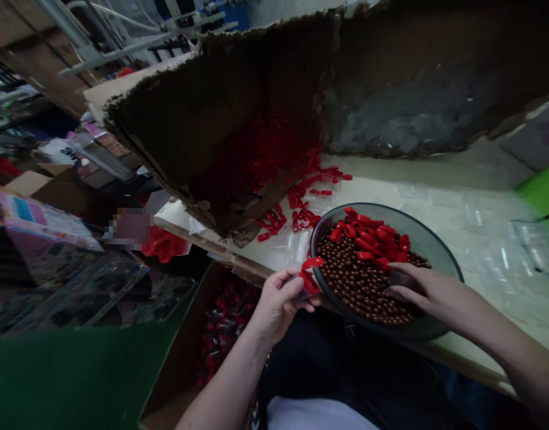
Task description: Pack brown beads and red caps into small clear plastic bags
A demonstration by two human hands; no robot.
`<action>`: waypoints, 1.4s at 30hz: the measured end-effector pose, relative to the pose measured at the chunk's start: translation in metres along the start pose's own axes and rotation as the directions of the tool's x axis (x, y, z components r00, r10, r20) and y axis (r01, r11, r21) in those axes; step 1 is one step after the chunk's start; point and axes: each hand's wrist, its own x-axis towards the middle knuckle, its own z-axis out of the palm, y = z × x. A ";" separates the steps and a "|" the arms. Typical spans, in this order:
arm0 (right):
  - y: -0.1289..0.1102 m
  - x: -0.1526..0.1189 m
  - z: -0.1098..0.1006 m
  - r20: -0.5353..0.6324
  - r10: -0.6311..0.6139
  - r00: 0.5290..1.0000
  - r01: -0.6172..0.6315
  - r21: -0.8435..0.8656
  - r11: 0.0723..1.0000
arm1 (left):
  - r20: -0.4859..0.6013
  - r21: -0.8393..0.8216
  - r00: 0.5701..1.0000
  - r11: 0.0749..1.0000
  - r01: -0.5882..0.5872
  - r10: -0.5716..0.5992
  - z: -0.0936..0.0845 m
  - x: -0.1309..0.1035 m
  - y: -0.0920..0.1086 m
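Note:
My left hand [281, 298] is closed on a red plastic cap [309, 282], just outside the bowl's left rim. Something clear seems to lie under the cap, partly hidden by my fingers. Inside the grey bowl [444, 257], my right hand [420, 286] pinches a small see-through container [398, 282], its far part sunk among the balls. Shiny brown balls [355, 280] fill much of the bowl. A heap of red plastic caps [375, 236] rests on top of them, touching or very near my right fingertips.
A torn cardboard box [158, 131] with red pieces opens toward the table [373, 179]; another compartment holds clear containers [404, 113]. Loose red pieces [305, 215] and clear containers [489, 251] lie about. Below left stands a carton [167, 382] of red-topped containers. A blurred person's hand or face area is pixelated at left.

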 end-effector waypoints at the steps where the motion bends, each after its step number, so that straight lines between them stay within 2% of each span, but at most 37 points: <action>1: -0.002 0.003 -0.002 0.002 -0.004 1.000 0.004 -0.003 1.000 | 0.049 -0.017 0.999 1.000 0.024 -0.023 0.008 0.002 -0.002; 3: -0.016 0.008 -0.014 -0.050 0.009 0.999 -0.005 0.088 0.996 | 0.132 -0.025 0.989 0.997 0.069 -0.065 0.021 0.006 -0.005; 4: -0.028 0.010 -0.021 -0.087 0.020 0.996 -0.002 0.199 0.980 | 0.168 -0.015 0.982 0.996 0.092 -0.088 0.027 0.007 -0.007; 5: -0.043 0.013 -0.030 -0.069 0.028 0.997 -0.001 0.363 0.932 | 0.202 0.004 0.973 0.993 0.115 -0.114 0.033 0.008 -0.009; 7: -0.074 0.020 -0.043 -0.017 0.001 1.000 0.010 0.667 0.745 | 0.254 0.063 0.952 0.985 0.160 -0.171 0.044 0.008 -0.012; 8: -0.088 0.023 -0.048 -0.001 -0.033 0.999 0.022 0.755 0.655 | 0.272 0.095 0.942 0.979 0.178 -0.197 0.049 0.008 -0.013; 10: -0.108 0.028 -0.050 0.073 -0.140 0.987 0.013 0.847 0.531 | 0.290 0.137 0.930 0.971 0.194 -0.226 0.058 0.009 -0.015; 12: -0.118 0.029 -0.045 0.143 -0.205 0.968 -0.027 0.876 0.482 | 0.294 0.153 0.931 0.972 0.179 -0.218 0.065 0.010 -0.015; 14: -0.120 0.025 -0.037 0.172 -0.195 0.966 -0.064 0.883 0.464 | 0.293 0.168 0.937 0.975 0.147 -0.192 0.070 0.012 -0.016; 20: -0.116 0.010 -0.025 0.082 -0.083 0.993 -0.052 0.947 0.316 | 0.234 0.175 0.956 0.975 0.136 -0.176 0.080 0.006 -0.023; 22: -0.116 0.007 -0.025 0.029 -0.051 0.998 -0.011 0.948 0.317 | 0.200 0.173 0.966 0.976 0.129 -0.164 0.083 0.002 -0.025; 25: -0.118 0.007 -0.025 -0.072 0.008 0.997 0.063 0.924 0.378 | 0.194 0.192 0.965 0.972 0.138 -0.175 0.085 -0.001 -0.025; 28: -0.117 0.010 -0.024 -0.125 0.022 0.992 0.105 0.902 0.419 | 0.225 0.222 0.953 0.963 0.153 -0.203 0.083 0.002 -0.019; 31: -0.110 0.012 -0.024 -0.136 0.033 0.990 0.117 0.936 0.333 | 0.243 0.224 0.948 0.963 0.151 -0.206 0.077 0.007 -0.012; 34: -0.097 0.012 -0.024 -0.120 0.128 0.985 0.088 0.969 0.230 | 0.205 0.198 0.960 0.968 0.153 -0.193 0.068 0.008 -0.009; 37: -0.090 0.011 -0.022 -0.092 0.219 0.971 0.043 0.975 0.220 | 0.185 0.182 0.965 0.971 0.153 -0.187 0.064 0.006 -0.012; 39: -0.092 0.011 -0.023 -0.050 0.162 0.986 0.010 0.971 0.239 | 0.196 0.176 0.962 0.972 0.158 -0.192 0.064 0.005 -0.015; 42: -0.099 0.018 -0.029 0.043 -0.006 0.999 -0.041 0.971 0.235 | 0.226 0.204 0.952 0.966 0.160 -0.206 0.066 0.005 -0.017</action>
